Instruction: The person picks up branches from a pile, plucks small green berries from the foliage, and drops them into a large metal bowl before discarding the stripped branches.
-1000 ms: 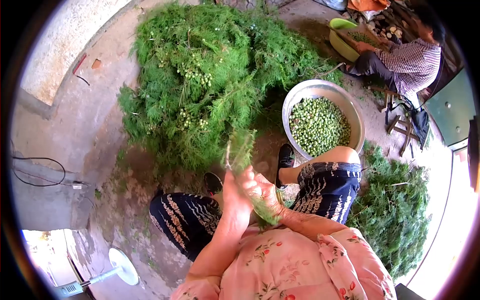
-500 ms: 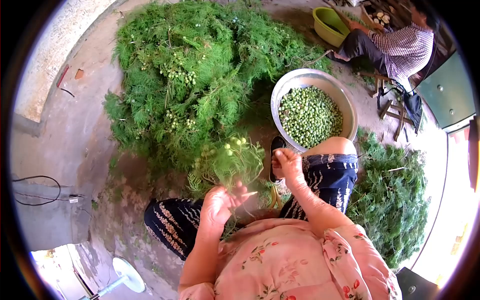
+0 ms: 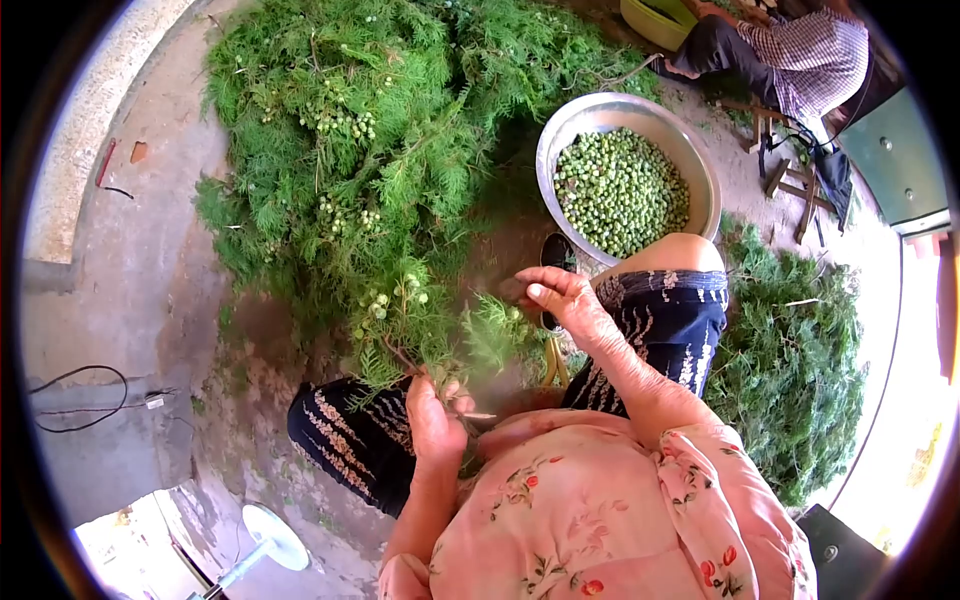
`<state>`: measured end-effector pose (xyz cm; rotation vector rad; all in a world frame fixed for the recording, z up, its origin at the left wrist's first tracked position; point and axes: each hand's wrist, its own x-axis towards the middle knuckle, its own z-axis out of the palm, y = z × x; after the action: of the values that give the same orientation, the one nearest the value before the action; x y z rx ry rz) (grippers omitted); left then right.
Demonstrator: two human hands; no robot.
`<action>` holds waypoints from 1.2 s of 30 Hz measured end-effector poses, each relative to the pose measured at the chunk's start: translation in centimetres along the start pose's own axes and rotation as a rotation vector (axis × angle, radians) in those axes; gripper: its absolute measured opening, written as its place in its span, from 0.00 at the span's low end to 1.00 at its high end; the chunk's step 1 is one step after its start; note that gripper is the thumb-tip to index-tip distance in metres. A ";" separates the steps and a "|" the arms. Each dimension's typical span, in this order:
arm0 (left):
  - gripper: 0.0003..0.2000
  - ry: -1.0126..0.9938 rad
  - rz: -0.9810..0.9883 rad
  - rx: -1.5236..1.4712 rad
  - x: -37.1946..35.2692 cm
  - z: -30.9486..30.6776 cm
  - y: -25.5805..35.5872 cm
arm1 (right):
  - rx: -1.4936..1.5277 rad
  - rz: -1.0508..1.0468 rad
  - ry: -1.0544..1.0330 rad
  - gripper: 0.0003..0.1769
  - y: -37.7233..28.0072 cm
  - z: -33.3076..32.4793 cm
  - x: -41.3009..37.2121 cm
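Observation:
My left hand [image 3: 437,415] is closed round the stem end of a green evergreen branch [image 3: 405,330], held over my lap. Pale round cones [image 3: 380,303] show on this branch. My right hand [image 3: 568,302] is just right of it, thumb and fingers pinched together; what they hold, if anything, I cannot make out. A feathery sprig [image 3: 495,335], partly blurred, hangs between the two hands. Beyond my right knee stands a wide metal basin [image 3: 703,165], with many small green cones [image 3: 622,190] inside.
A large heap of evergreen branches [image 3: 330,150] lies ahead. Another pile of greenery [image 3: 785,370] is at my right. Far right, a person [image 3: 805,55] in a checked shirt sits near a yellow-green tub [image 3: 655,25]. A wooden stool [image 3: 795,185] stands behind them; a fan [image 3: 275,538] is lower left.
My right hand has moved left, closer to the branch. My left hand has dropped slightly, still gripping the stem, and the branch has shifted left. The view has tilted downward a little.

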<state>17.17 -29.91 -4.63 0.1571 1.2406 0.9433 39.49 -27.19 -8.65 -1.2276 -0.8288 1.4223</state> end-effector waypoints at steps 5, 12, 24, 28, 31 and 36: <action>0.07 0.026 -0.046 -0.042 0.6 -0.6 -0.1 | -0.004 0.062 -0.214 0.21 -1.1 1.0 -1.4; 0.05 -0.098 -0.094 0.029 -0.5 -0.7 -0.4 | -0.055 -0.171 -0.070 0.13 -0.6 2.0 -1.7; 0.07 -0.026 -0.063 -0.074 -1.1 -1.4 -0.9 | 0.481 -0.047 0.372 0.07 -0.6 -2.0 1.4; 0.08 -0.041 -0.055 0.000 -0.9 -1.2 -0.4 | 0.612 0.116 0.206 0.05 -2.0 -0.9 0.5; 0.07 0.029 -0.077 0.043 -1.1 -0.6 -0.2 | 0.157 -0.024 0.014 0.03 -3.9 0.5 -0.9; 0.04 0.041 -0.043 0.048 -1.5 0.1 -0.2 | -0.470 -0.320 -0.394 0.07 -6.5 2.6 -1.8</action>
<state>17.38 -31.06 -3.61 0.1493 1.3003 0.8841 38.53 -27.16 -1.49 -1.0947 -1.6265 1.2569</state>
